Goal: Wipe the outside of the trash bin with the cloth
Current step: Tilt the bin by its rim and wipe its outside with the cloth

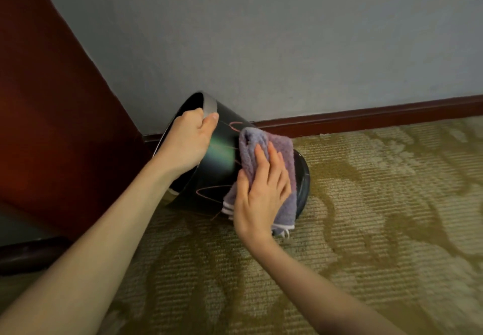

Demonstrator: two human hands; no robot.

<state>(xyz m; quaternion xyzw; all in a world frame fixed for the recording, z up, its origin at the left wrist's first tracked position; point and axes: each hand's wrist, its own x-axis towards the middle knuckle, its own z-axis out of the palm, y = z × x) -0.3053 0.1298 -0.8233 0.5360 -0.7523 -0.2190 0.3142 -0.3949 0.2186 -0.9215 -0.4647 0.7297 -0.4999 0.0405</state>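
The wall [287, 34] at the back is plain and pale grey-blue. A dark red-brown strip of wood [379, 113] runs along the bottom of it, right where it meets the floor. The carpet [379, 217] is yellow-green, with big pale swirly shapes and thin lines across it. On the left is a big red-brown wooden panel [52, 99]. The light is soft and a bit dim

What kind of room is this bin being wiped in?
Probably a hotel room or similar carpeted room, at a guess: patterned carpet, a dark wooden baseboard along a plain wall, and a small black trash bin tilted beside a reddish wooden panel.
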